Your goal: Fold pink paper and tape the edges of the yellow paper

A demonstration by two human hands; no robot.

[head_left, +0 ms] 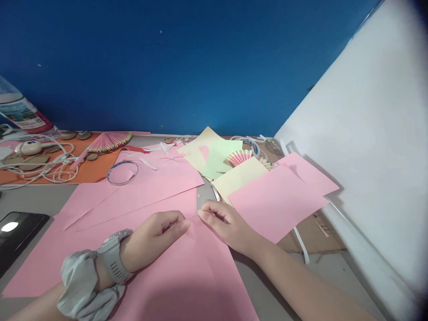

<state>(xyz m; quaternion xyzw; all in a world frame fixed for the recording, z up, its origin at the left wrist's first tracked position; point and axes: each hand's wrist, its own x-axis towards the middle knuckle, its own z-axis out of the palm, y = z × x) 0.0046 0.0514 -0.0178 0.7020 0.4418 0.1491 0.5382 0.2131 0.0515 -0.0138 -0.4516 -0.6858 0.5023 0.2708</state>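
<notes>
At far left, I am recording a smartphone (25, 238) lying beside layered pink sheets (53, 249). My left hand (157, 234) is pinching the far edge of the front pink sheet (180, 278), spreading across the table (249, 277); my right hand (223, 224), just beside, is pinching it too. Further right, a loose pink sheet (277, 200) is overlapping a pale yellow sheet (239, 176).

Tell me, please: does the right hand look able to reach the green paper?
Probably yes: the green paper lies ahead, largely uncovered, though a paper fan overlaps its right side and the right hand seems to pinch the pink sheet.
</notes>
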